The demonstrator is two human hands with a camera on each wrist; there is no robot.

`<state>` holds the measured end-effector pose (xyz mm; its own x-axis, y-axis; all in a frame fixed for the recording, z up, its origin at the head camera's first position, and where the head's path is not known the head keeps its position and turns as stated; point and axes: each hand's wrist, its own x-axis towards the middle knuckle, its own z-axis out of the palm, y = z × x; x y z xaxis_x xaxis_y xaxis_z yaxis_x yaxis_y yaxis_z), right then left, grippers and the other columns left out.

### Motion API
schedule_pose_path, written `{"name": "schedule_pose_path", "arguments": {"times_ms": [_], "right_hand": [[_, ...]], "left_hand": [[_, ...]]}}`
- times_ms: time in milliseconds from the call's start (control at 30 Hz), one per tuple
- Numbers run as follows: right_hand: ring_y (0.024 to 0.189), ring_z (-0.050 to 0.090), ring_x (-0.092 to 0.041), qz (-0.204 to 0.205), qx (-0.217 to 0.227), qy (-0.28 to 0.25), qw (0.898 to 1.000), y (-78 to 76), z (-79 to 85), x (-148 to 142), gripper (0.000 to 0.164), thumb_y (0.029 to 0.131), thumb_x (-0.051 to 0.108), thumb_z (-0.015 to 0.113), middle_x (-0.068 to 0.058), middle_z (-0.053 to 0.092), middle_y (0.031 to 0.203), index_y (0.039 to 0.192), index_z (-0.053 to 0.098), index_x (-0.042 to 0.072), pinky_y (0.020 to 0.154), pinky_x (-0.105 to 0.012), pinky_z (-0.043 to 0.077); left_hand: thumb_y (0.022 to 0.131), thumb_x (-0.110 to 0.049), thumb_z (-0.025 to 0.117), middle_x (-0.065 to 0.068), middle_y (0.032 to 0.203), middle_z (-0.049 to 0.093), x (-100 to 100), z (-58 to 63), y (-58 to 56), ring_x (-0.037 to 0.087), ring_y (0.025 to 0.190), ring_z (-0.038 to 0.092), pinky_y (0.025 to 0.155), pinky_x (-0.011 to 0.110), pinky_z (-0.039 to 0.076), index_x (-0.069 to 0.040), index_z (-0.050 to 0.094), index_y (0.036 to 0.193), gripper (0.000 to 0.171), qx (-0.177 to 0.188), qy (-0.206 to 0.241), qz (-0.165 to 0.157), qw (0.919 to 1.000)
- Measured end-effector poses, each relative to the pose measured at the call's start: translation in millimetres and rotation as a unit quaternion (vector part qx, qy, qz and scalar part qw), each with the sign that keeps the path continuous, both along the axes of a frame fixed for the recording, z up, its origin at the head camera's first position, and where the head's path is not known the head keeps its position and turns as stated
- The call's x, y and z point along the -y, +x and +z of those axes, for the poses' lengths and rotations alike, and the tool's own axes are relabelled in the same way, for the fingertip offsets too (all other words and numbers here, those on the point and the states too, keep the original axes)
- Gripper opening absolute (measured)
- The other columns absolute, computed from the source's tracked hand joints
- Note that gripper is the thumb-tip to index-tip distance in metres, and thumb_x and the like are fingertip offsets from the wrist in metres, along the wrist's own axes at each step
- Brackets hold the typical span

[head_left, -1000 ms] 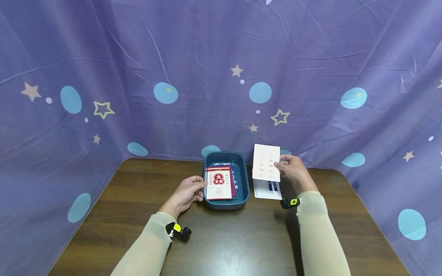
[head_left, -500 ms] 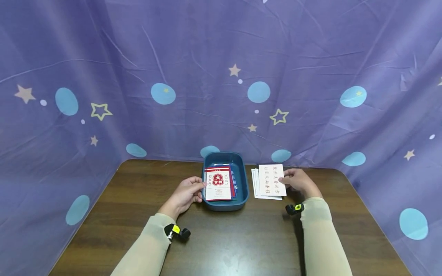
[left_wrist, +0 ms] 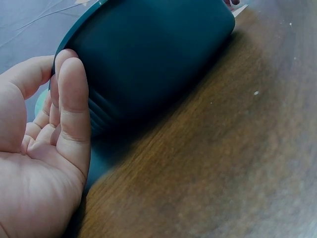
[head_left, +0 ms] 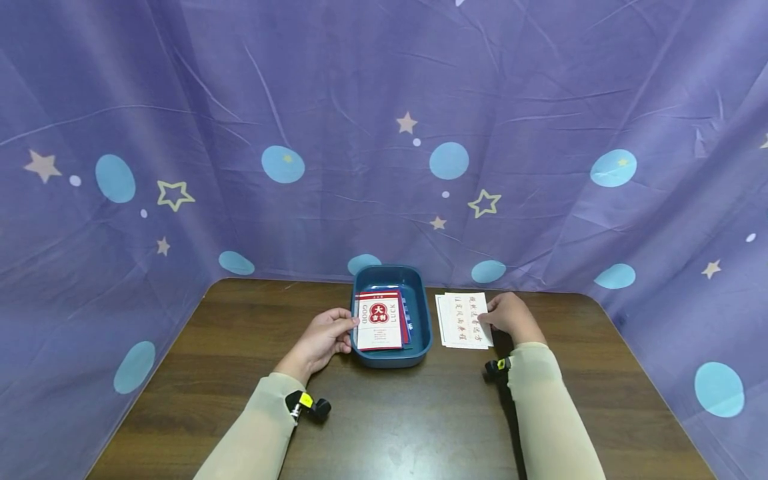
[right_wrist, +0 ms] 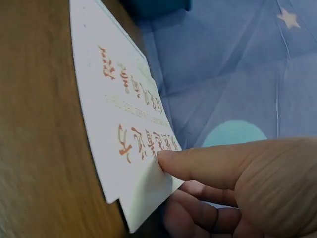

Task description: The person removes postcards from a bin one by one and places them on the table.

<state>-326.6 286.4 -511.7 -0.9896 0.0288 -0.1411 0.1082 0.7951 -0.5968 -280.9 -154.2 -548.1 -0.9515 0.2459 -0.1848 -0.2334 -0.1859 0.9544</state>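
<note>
At the back of the table a dark teal plastic box (head_left: 391,361) holds several cards, the top one a white and red "GOOD LUCK" card (head_left: 381,332). My left hand (head_left: 324,338) holds the box by its left rim. In the left wrist view the thumb lies over the rim and the fingers (left_wrist: 74,99) are against the outer wall. To the right of the box, white cards with handwritten characters (head_left: 463,319) overlap in a small pile. My right hand (head_left: 513,315) pinches the top card at its right edge. In the right wrist view, the thumb (right_wrist: 190,161) presses on the card's face, the fingers beneath it.
The brown wooden table (head_left: 384,427) ends at a purple curtain (head_left: 360,133) printed with stars and blue ovals. A strip of table separates the box from the card pile. Dark wrist cameras are strapped over both sleeves.
My right hand has lowered its white card from above onto the pile and shifted it slightly left, over the cards below. My left hand stays at the box's rim.
</note>
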Motion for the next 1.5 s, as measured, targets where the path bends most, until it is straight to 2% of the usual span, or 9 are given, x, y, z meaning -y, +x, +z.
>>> {"name": "schedule_pose_path", "arguments": {"times_ms": [133, 267, 433, 600, 767, 867, 1167, 1333, 1500], "right_hand": [[0.074, 0.066, -0.02, -0.015, -0.003, 0.008, 1.0, 1.9, 2.0, 6.6, 0.023, 0.09, 0.018, 0.092, -0.004, 0.073, 0.082, 0.096, 0.076, 0.003, 0.064, -0.03, 0.054], [0.068, 0.066, -0.015, -0.015, 0.004, -0.03, 0.999, -0.3, -1.0, 12.2, 0.017, 0.09, 0.009, 0.088, -0.004, 0.072, 0.079, 0.094, 0.074, 0.002, 0.06, -0.026, 0.058], [0.063, 0.064, -0.011, -0.002, 0.007, -0.063, 0.998, -2.9, -4.4, 23.4, 0.012, 0.092, 0.006, 0.085, -0.002, 0.07, 0.068, 0.092, 0.074, 0.001, 0.059, -0.025, 0.061], [0.062, 0.062, -0.011, 0.012, -0.01, -0.053, 0.998, -2.8, -4.4, 30.3, 0.009, 0.09, 0.004, 0.082, -0.001, 0.068, 0.066, 0.09, 0.074, 0.001, 0.058, -0.024, 0.058], [0.06, 0.061, -0.01, 0.014, -0.019, -0.05, 0.998, -2.4, -5.4, 35.0, 0.007, 0.088, 0.004, 0.08, 0.0, 0.067, 0.064, 0.09, 0.074, 0.002, 0.058, -0.021, 0.056], [0.059, 0.06, -0.009, 0.019, -0.02, -0.059, 0.998, -2.9, -7.3, 40.3, 0.007, 0.088, 0.003, 0.079, 0.002, 0.065, 0.063, 0.089, 0.072, 0.002, 0.056, -0.021, 0.054], [0.058, 0.062, -0.01, 0.018, -0.03, -0.074, 0.997, -5.4, -11.7, 53.1, 0.007, 0.087, 0.003, 0.079, 0.0, 0.068, 0.063, 0.088, 0.072, 0.002, 0.056, -0.024, 0.055], [0.06, 0.062, -0.011, 0.009, -0.023, -0.096, 0.995, -5.8, -9.5, 51.2, 0.005, 0.092, 0.004, 0.076, -0.001, 0.067, 0.068, 0.094, 0.073, 0.001, 0.056, -0.025, 0.057], [0.064, 0.064, -0.015, 0.011, -0.04, -0.116, 0.992, -2.1, 9.0, 55.4, 0.011, 0.102, 0.011, 0.071, -0.008, 0.071, 0.077, 0.104, 0.075, 0.0, 0.057, -0.028, 0.057]], "left_hand": [[0.109, -0.01, 0.072, -0.004, 0.077, 0.068, -1.3, 0.6, -0.9, 0.007, 0.057, 0.06, 0.053, 0.019, 0.057, -0.01, 0.062, 0.109, 0.01, 0.002, 0.004, 0.001, 1.0], [0.109, -0.011, 0.072, -0.003, 0.078, 0.068, -1.6, -0.4, -1.9, 0.007, 0.057, 0.06, 0.053, 0.02, 0.057, -0.01, 0.063, 0.109, 0.009, 0.005, 0.001, 0.0, 1.0], [0.11, -0.01, 0.071, -0.004, 0.077, 0.067, -0.8, -1.8, -2.0, 0.008, 0.057, 0.06, 0.053, 0.019, 0.057, -0.008, 0.062, 0.111, 0.009, 0.008, -0.001, 0.003, 1.0], [0.11, -0.008, 0.07, -0.005, 0.076, 0.067, -1.1, -1.8, -2.2, 0.007, 0.057, 0.06, 0.053, 0.019, 0.057, -0.003, 0.061, 0.115, 0.012, 0.006, -0.002, 0.005, 1.0], [0.111, -0.008, 0.068, -0.005, 0.076, 0.066, -1.0, -1.1, -1.2, 0.007, 0.057, 0.059, 0.053, 0.019, 0.056, -0.009, 0.063, 0.11, 0.006, 0.009, -0.003, 0.006, 0.9999], [0.112, -0.008, 0.067, -0.005, 0.075, 0.066, -1.1, -0.8, -0.6, 0.007, 0.057, 0.059, 0.052, 0.019, 0.056, -0.013, 0.063, 0.105, 0.01, 0.006, -0.002, 0.006, 1.0], [0.111, -0.009, 0.069, -0.005, 0.075, 0.067, 1.2, -1.0, -0.2, 0.007, 0.056, 0.06, 0.052, 0.019, 0.056, -0.013, 0.063, 0.105, 0.01, 0.002, -0.002, 0.008, 1.0], [0.112, -0.008, 0.066, -0.005, 0.076, 0.067, 1.5, -1.1, 0.2, 0.007, 0.057, 0.06, 0.053, 0.019, 0.056, -0.014, 0.063, 0.104, 0.011, 0.003, -0.004, 0.004, 1.0], [0.111, -0.008, 0.068, -0.004, 0.076, 0.068, -1.2, -0.4, 0.0, 0.007, 0.057, 0.06, 0.053, 0.019, 0.056, -0.014, 0.063, 0.105, 0.009, 0.003, -0.003, 0.004, 1.0]]}}
